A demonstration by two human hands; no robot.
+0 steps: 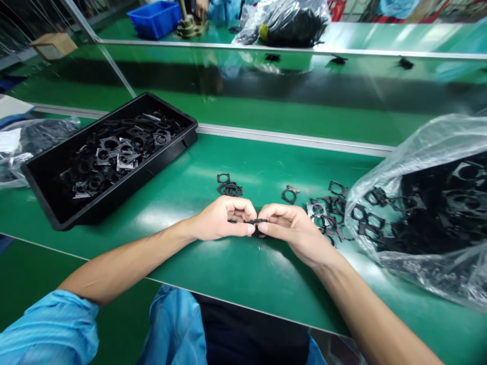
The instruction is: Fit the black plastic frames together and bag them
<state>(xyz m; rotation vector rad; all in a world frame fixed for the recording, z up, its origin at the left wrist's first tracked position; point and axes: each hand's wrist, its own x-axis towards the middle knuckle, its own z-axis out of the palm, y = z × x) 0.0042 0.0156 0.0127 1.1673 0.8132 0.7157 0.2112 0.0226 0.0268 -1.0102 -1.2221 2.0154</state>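
My left hand [224, 219] and my right hand [287, 225] meet above the green table, each pinching a thin black plastic part [255, 221] seen edge-on between the fingertips. Its exact shape is mostly covered by the fingers. Just beyond my left hand lies a small pile of black square frames with round openings [230, 189]. A single black frame [289, 194] rests beyond my right hand. More loose black frames [331, 213] are scattered to the right of it, by the mouth of a clear plastic bag.
On the left a long black bin [146, 172] holds many black frames. The clear bag [429, 263] full of parts takes up the right side. A low rail [289, 140] runs behind. Farther off are a blue crate [155, 19] and a co-worker's hand [202, 8].
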